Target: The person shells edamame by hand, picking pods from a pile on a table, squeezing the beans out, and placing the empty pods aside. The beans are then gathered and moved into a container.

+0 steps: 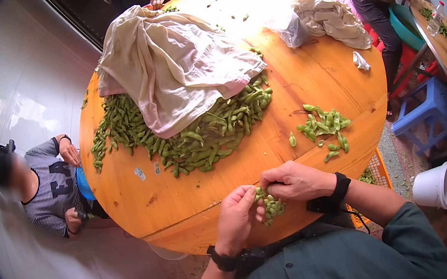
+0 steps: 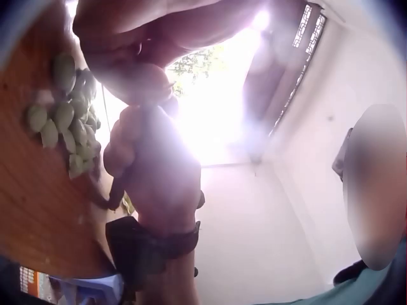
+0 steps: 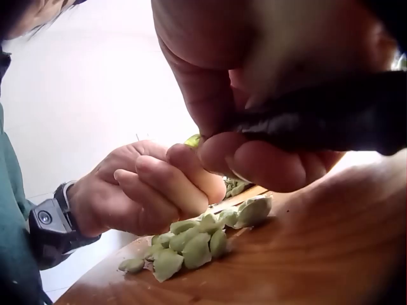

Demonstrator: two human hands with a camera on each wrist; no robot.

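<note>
Near the table's front edge, my left hand [image 1: 240,214] pinches a green soybean pod [image 3: 194,140], mostly hidden by fingers. My right hand [image 1: 297,181] meets it from the other side, fingertips right at the pod. A dark slender thing [image 3: 286,124] lies in my right hand between thumb and curled fingers; I cannot tell what it is. Just beneath both hands sits a small heap of shelled green beans [image 1: 273,209] on the wooden table [image 1: 158,210]. Loose pods [image 1: 326,126] lie ahead and to the right.
A large mound of pods [image 1: 206,142] fills the table's far side, partly under a pale cloth [image 1: 156,61]. Another bundled cloth [image 1: 328,19] lies at far right. A white bucket [image 1: 438,185] and blue stool [image 1: 425,113] stand on the right. Other people sit or stand around.
</note>
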